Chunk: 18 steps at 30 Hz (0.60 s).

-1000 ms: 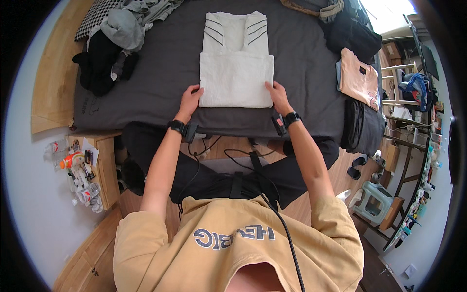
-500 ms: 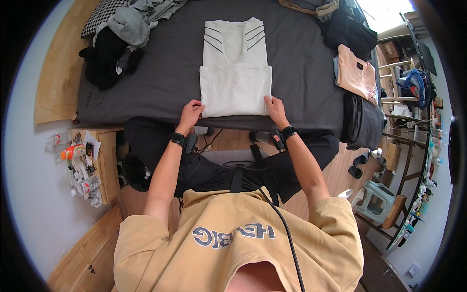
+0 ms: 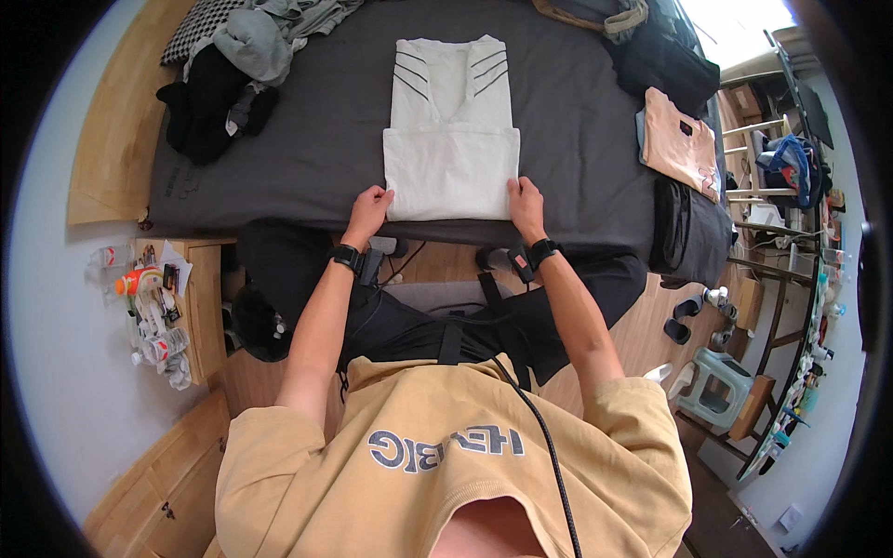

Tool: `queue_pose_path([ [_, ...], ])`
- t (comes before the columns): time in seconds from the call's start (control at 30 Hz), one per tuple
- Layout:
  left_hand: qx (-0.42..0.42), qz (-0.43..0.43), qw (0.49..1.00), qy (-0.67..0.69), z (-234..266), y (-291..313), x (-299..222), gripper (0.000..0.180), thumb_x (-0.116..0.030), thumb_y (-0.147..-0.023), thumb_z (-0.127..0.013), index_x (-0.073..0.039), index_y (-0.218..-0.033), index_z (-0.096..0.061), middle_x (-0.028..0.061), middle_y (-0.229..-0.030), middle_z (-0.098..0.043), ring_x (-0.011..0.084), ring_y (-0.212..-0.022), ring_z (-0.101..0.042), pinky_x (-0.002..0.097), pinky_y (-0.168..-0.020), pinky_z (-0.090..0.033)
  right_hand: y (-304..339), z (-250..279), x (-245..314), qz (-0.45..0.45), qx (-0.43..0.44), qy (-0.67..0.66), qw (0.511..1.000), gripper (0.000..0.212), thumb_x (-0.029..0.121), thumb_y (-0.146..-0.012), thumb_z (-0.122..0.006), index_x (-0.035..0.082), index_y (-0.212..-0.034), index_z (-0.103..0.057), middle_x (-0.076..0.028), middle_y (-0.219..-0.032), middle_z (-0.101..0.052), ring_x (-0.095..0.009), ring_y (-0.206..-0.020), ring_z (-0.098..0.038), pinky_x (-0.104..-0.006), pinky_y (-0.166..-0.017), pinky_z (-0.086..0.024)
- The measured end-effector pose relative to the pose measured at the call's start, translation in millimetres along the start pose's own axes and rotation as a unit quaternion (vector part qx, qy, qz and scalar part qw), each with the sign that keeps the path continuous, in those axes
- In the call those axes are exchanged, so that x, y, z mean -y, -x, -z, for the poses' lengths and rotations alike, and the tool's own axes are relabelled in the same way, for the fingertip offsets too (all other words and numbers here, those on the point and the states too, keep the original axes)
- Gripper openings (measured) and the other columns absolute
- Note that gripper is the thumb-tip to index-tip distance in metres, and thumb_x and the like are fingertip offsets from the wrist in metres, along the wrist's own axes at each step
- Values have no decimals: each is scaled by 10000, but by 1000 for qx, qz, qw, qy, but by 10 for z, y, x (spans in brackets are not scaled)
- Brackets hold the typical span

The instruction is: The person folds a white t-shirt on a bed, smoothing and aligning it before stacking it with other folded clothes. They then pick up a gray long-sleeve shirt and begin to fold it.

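A white shirt [image 3: 451,175] with dark diagonal stripes near its shoulders lies flat on the bed's dark grey sheet [image 3: 316,139]. Its sides are tucked in to form a narrow strip, and the lower part is folded up over the middle. At the left side of that folded panel, my left hand [image 3: 368,214] is closed in a pinch on the fabric edge. My right hand [image 3: 526,206] pinches the opposite side, thumb inward. Both hands are close to the near edge of the bed.
A folded peach T-shirt [image 3: 672,139] and folded dark trousers [image 3: 690,232] lie along the bed's right side. Black and grey clothes [image 3: 209,112] are heaped at the far left. A wooden bedside cabinet [image 3: 205,312] with bottles stands on the left, a grey-blue stool [image 3: 716,389] on the right.
Both hands have shifted slightly up along the sides of the folded panel, still pinching it. The shirt keeps its folded shape.
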<state>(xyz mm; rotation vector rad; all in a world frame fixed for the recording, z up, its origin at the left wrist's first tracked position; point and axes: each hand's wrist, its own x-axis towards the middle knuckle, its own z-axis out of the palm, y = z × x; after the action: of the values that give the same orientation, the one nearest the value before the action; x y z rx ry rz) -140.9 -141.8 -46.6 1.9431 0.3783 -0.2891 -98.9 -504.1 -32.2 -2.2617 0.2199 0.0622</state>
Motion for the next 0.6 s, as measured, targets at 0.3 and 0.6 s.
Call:
queue_pose_path([
  [0.3, -118, -64, 975, -177, 12, -85, -459, 328, -284, -994, -701, -16, -1169, -629, 167, -1067, -718, 297, -943, -692, 430, -820, -551, -35, -1, 236, 113, -131, 81, 982, 476, 246, -1001, -665, 51, -1422, -557, -227, -1433, -608, -421, -1328, -565, -503, -1088, -463],
  [0.6, -88, -321, 858, -392, -713, -365, -914, 673, -437, -1027, -622, -179, -1618, -431, 190, -1699, -316, 446, -1559, -282, 605, -1259, -258, -328, -473, 680, 335, 20, 204, 920, 640, 318, -1040, -602, 156, -1628, -411, -153, -1710, -340, -412, -1575, -289, -586, -1271, -241],
])
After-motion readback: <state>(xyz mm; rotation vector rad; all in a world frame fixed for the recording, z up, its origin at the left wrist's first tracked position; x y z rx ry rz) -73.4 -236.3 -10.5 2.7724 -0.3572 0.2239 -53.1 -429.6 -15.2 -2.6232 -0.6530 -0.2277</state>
